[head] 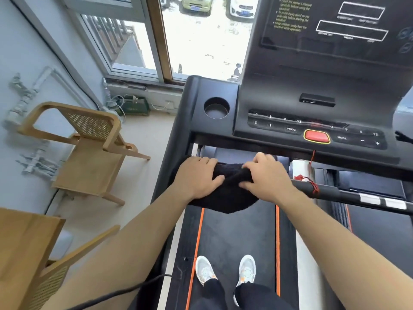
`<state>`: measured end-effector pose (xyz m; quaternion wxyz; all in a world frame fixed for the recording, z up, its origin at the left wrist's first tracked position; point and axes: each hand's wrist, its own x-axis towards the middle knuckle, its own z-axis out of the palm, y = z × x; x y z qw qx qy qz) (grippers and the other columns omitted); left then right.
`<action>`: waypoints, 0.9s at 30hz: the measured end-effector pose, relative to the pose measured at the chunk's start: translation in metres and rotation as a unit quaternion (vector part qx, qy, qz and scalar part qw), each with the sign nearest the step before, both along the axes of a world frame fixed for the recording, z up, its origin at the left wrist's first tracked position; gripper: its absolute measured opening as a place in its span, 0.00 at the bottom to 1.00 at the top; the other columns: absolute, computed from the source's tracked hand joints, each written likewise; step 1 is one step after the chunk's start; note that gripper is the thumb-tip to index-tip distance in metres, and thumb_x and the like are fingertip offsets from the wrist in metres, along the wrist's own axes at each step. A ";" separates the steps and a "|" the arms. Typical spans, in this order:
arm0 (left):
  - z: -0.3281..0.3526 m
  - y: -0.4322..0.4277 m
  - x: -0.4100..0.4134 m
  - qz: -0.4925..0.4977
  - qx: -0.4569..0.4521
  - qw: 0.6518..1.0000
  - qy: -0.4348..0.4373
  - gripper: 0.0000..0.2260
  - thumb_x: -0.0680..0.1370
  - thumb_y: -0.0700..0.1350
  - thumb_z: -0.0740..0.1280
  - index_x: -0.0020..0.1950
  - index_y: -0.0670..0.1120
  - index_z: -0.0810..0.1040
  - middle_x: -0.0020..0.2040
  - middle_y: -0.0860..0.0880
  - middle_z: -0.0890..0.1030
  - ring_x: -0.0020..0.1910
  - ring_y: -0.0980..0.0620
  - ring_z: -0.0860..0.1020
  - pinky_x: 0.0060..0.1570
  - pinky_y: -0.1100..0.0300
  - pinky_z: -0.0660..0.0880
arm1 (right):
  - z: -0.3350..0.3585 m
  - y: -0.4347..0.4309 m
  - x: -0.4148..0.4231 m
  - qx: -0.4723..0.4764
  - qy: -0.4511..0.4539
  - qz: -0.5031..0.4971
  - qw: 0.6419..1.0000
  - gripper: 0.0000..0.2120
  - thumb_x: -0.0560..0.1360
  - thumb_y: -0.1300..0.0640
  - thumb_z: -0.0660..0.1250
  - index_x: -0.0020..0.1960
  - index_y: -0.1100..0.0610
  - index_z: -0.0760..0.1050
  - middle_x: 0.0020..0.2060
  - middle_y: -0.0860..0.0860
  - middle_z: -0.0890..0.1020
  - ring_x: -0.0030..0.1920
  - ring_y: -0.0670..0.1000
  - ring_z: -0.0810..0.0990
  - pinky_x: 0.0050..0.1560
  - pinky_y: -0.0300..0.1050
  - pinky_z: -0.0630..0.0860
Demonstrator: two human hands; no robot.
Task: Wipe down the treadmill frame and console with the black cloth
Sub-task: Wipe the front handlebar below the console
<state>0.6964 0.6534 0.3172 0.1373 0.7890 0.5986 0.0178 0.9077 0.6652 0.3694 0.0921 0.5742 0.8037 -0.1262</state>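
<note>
I stand on the treadmill belt (pixel 237 238) facing the black console (pixel 317 86). The black cloth (pixel 225 195) hangs bunched just below the console's front edge, over the belt. My left hand (pixel 197 177) grips its left side, next to the left frame arm (pixel 178 139). My right hand (pixel 266 175) pinches a fold on its right side. The red stop button (pixel 317 136) and the button row lie just above my hands. A round cup holder (pixel 216 108) sits on the console's left wing.
A red safety cord (pixel 309 175) dangles onto the right handrail (pixel 348 194). Wooden cane chairs (pixel 89 148) stand on the floor to the left, with a wooden table corner (pixel 24 240) nearer. A window (pixel 201 36) is ahead. A black cable (pixel 125 291) crosses below.
</note>
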 end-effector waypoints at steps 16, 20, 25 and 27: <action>0.007 0.075 0.013 -0.098 -0.290 0.936 0.172 0.11 0.68 0.49 0.75 0.44 0.50 0.75 0.38 0.51 0.76 0.40 0.48 0.78 0.39 0.55 0.74 | -0.061 0.059 -0.066 -0.221 0.030 0.056 0.973 0.14 0.62 0.47 0.73 0.42 0.51 0.74 0.38 0.48 0.81 0.38 0.53 0.80 0.37 0.48 0.78; 0.009 0.068 0.016 -0.061 -0.282 0.945 0.156 0.10 0.70 0.50 0.73 0.48 0.50 0.78 0.39 0.52 0.77 0.40 0.48 0.78 0.38 0.56 0.73 | -0.058 0.071 -0.063 -0.310 0.065 0.047 0.947 0.13 0.63 0.48 0.77 0.40 0.50 0.75 0.36 0.48 0.81 0.38 0.51 0.80 0.35 0.45 0.74; -0.026 0.020 0.016 -0.013 0.051 0.984 0.172 0.11 0.63 0.38 0.73 0.39 0.47 0.74 0.32 0.48 0.78 0.30 0.44 0.76 0.32 0.57 0.59 | -0.081 0.021 -0.055 0.087 0.009 0.079 0.993 0.09 0.66 0.53 0.72 0.42 0.53 0.73 0.33 0.49 0.79 0.33 0.56 0.80 0.31 0.43 0.64; -0.037 0.015 0.015 -0.004 0.126 0.977 0.169 0.14 0.58 0.34 0.74 0.35 0.47 0.71 0.27 0.48 0.74 0.26 0.44 0.73 0.32 0.57 0.56 | -0.097 0.007 -0.053 0.202 -0.004 0.074 0.977 0.14 0.61 0.57 0.77 0.39 0.54 0.73 0.30 0.50 0.78 0.29 0.55 0.78 0.31 0.44 0.59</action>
